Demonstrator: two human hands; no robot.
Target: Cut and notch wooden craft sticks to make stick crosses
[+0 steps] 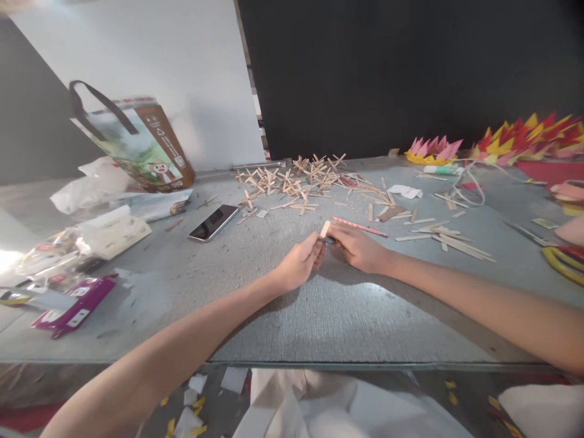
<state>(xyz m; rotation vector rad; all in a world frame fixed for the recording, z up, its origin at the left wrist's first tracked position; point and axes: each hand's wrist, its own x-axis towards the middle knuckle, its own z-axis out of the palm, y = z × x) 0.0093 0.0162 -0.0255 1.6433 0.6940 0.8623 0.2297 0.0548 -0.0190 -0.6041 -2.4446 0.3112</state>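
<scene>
Presently, the step in hand is close work on one wooden stick (325, 229), carried out above the desk (274, 322) at its middle. My left hand (296, 266) is drawn narrow, holding the stick between thumb and fingers, its pale end standing up at a tilt. My right hand (358, 245) is curled and meets the left at the stick; a small dark item (329, 240) shows between them. Whether the right grips that item or the stick, I cannot tell, nor can the item be identified.

Adjacent findings: a striped pencil (360, 227) lies just beyond my right hand, loose sticks (460, 241) lie to its right, and a heap of crossed sticks (292, 185) sits farther back. A phone (213, 222) rests to the left.

Assessment: any further move calls for a firm left pinch near the working end and small, controlled pressure from the right. Excess force could, in my judgement, twist or split the thin wood.
</scene>
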